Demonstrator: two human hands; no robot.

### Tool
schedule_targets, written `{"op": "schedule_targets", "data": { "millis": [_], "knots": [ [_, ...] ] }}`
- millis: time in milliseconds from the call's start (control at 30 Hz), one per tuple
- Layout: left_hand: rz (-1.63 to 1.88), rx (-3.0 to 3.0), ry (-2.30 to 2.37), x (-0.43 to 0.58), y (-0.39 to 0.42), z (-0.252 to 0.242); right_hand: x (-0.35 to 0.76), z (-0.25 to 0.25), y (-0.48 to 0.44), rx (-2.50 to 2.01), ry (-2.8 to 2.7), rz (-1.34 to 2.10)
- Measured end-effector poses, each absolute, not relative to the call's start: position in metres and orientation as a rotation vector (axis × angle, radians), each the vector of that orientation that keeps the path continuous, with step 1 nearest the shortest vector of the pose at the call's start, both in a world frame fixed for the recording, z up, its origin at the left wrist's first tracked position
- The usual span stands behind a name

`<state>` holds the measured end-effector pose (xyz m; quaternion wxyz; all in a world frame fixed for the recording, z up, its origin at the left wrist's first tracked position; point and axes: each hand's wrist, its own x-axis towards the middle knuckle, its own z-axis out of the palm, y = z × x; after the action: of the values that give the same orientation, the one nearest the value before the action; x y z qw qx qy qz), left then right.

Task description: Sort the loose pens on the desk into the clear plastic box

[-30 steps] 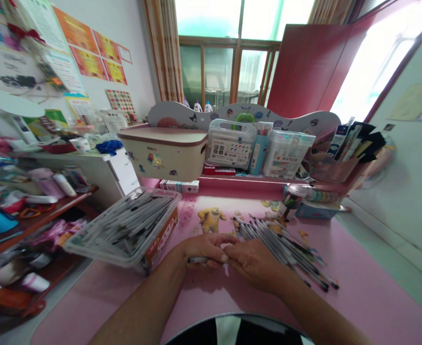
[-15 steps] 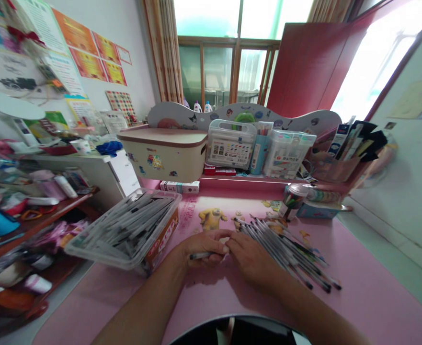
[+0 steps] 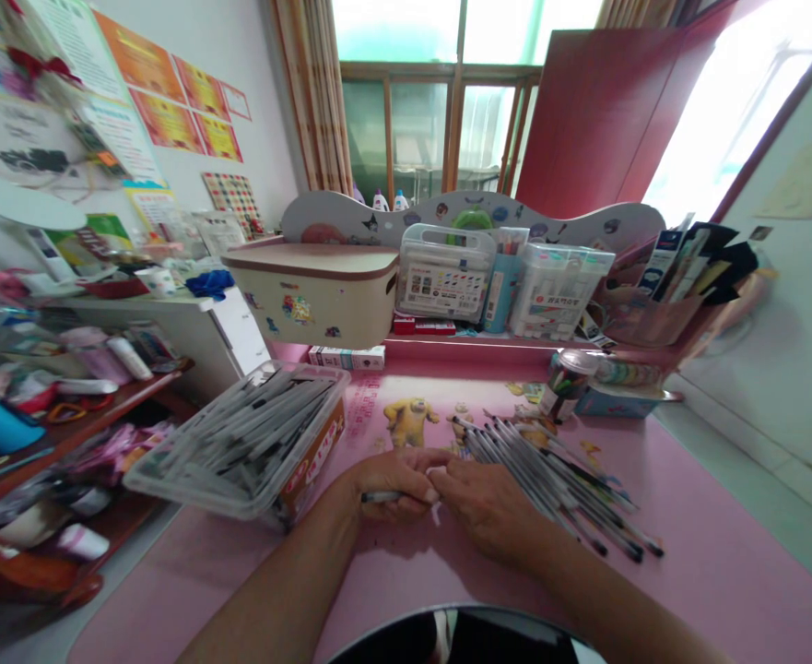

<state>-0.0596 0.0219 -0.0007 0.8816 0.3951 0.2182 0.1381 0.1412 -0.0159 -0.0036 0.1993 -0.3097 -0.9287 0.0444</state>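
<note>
My left hand (image 3: 398, 480) is closed around a pen (image 3: 380, 497), whose dark end sticks out toward the left. Fingers of my right hand (image 3: 481, 503) are pinched together and meet the left fingertips; what they grip is hidden. A small whitish strip (image 3: 436, 515) shows just below where the hands meet. Right of my right hand, several loose pens (image 3: 550, 480) lie in a fanned pile on the pink desk (image 3: 406, 581). To the left of my left hand stands a clear plastic box (image 3: 267, 507) filled with grey pens (image 3: 260, 433).
At the desk's back right stand a jar (image 3: 568, 383) of pens and a blue box (image 3: 617, 403). A lidded cream bin (image 3: 315, 295), marker cases (image 3: 443, 277) and a pen holder (image 3: 647, 318) line the raised shelf. A cluttered rack (image 3: 129, 406) stands at left.
Both hands stay together with small finger shifts. The whitish strip below the fingertips shows more plainly now. The pen in my left hand has tilted slightly. The view has shifted a little.
</note>
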Motion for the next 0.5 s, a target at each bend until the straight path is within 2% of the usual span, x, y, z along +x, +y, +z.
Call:
{"op": "schedule_targets", "data": {
  "millis": [300, 500],
  "knots": [
    [0.260, 0.854, 0.445, -0.059, 0.022, -0.001, 0.144, 0.007, -0.014, -0.925, -2.678, 0.059],
    [0.433, 0.982, 0.505, -0.060, 0.024, 0.001, 0.150, 0.007, -0.010, -0.982, -2.482, 0.238]
  ]
}}
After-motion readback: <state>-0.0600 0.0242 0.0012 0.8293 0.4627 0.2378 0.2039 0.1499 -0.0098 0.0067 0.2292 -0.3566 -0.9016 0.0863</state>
